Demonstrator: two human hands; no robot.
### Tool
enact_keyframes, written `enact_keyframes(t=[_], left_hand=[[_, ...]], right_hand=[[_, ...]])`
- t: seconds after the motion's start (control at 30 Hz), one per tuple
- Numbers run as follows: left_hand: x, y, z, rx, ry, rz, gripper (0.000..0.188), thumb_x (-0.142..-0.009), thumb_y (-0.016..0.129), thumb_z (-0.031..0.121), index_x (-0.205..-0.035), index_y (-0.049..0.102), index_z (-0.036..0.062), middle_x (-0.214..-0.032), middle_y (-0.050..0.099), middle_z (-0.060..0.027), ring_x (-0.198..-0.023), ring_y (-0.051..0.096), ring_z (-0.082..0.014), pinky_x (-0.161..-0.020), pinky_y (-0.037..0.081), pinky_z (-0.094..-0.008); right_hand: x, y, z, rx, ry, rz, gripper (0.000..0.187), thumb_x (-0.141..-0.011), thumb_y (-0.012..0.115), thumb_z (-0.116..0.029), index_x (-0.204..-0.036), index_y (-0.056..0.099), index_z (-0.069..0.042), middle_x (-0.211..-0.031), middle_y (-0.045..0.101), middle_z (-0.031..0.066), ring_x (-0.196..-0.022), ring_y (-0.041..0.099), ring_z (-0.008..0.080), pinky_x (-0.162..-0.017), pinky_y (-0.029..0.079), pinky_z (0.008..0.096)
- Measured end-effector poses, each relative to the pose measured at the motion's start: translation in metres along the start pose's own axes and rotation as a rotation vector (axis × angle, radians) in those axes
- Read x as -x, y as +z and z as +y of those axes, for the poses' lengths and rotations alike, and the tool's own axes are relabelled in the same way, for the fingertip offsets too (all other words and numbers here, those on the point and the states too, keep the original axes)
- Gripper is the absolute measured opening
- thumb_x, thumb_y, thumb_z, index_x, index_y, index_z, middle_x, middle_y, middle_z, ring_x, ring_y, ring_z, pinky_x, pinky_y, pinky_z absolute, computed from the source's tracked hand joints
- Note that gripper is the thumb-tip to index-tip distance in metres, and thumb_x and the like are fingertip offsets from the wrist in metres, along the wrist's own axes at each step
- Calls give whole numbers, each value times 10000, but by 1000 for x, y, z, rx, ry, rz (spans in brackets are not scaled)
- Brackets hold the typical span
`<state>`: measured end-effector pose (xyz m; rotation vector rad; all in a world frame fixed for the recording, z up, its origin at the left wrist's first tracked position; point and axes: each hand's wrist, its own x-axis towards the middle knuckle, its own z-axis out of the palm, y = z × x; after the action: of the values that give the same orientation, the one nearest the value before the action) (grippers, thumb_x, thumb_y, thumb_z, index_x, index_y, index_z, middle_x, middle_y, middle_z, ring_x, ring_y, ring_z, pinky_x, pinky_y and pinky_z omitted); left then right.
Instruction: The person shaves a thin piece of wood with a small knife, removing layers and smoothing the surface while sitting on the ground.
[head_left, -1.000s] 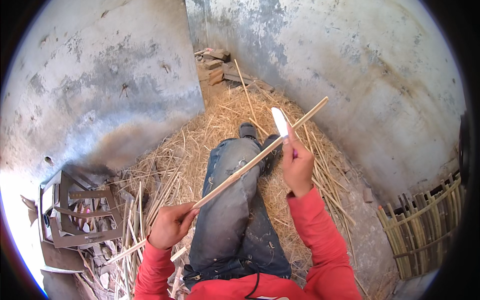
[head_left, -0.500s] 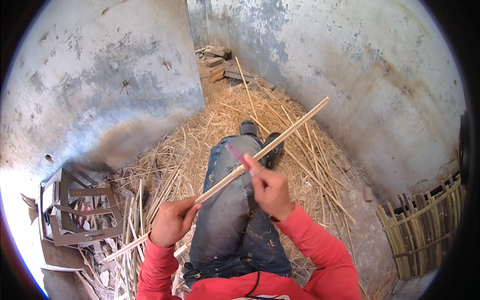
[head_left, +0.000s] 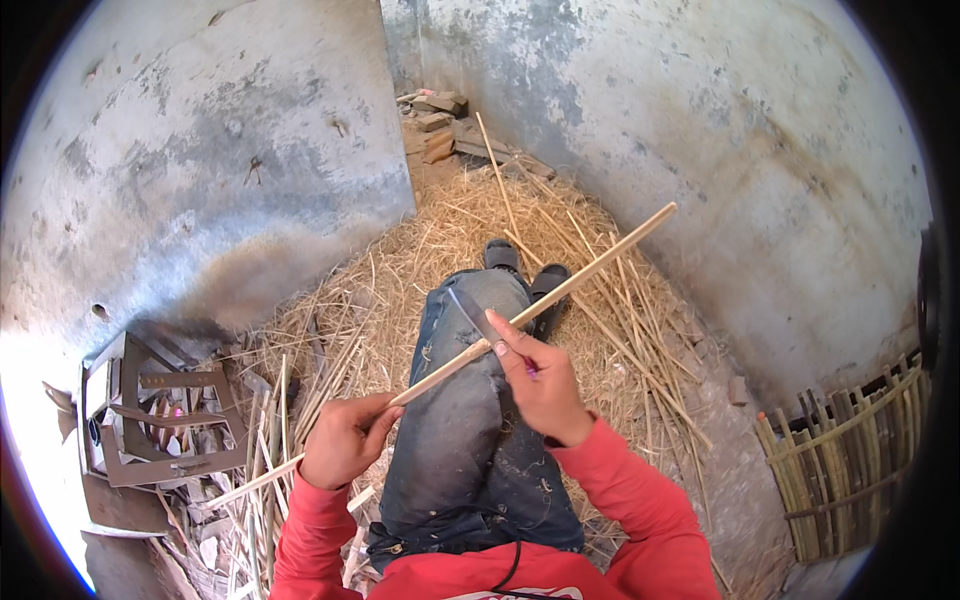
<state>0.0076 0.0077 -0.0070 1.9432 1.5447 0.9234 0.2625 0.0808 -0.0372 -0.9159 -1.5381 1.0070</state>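
Observation:
A long pale strip of split bamboo (head_left: 602, 264) slants across my lap, its far end up to the right and its near end low on the left. My left hand (head_left: 345, 440) is closed around the strip's lower part. In my right hand (head_left: 545, 388) is a knife (head_left: 467, 310), its thin blade pointing up and left past the strip. The knife's handle is mostly hidden in the palm, with a bit of purple showing. The right index finger and thumb press at the strip where the blade crosses it, above my knee in worn dark jeans (head_left: 440, 440).
Shavings (head_left: 450, 225) cover the floor around my feet. Loose bamboo strips (head_left: 640, 345) lie to the right, more at the left. A broken brown frame (head_left: 170, 468) stands at left. A slatted bamboo panel (head_left: 850, 460) stands at right. Bricks (head_left: 437, 122) lie near the stained walls.
The strip's far end has shifted slightly right and down. My right hand has moved a little with it, and the knife blade's pink sheen has turned grey. My left hand keeps its grip.

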Motion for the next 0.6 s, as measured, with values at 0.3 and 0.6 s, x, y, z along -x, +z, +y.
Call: enact_keyframes(t=[0.3, 0.6], left_hand=[[18, -15, -3, 310, -333, -207, 255, -1036, 585, 195, -971, 728, -6, -573, 508, -7, -518, 431, -71, -490, 357, -283], [56, -40, -36, 358, -477, -312, 338, -1059, 551, 257, -883, 707, 14, -587, 485, 29, -556, 423, -60, -521, 353, -262]], right_hand=[[-19, -51, -21, 52, -27, 177, 390, -1030, 586, -116, -1418, 588, -85, -836, 657, -6, -618, 435, 25, -551, 370, 199], [-48, -116, 22, 573, -128, 460, 371, -1031, 550, -94, -1396, 591, -42, -1167, 736, 132, -728, 575, 44, -630, 452, 236]])
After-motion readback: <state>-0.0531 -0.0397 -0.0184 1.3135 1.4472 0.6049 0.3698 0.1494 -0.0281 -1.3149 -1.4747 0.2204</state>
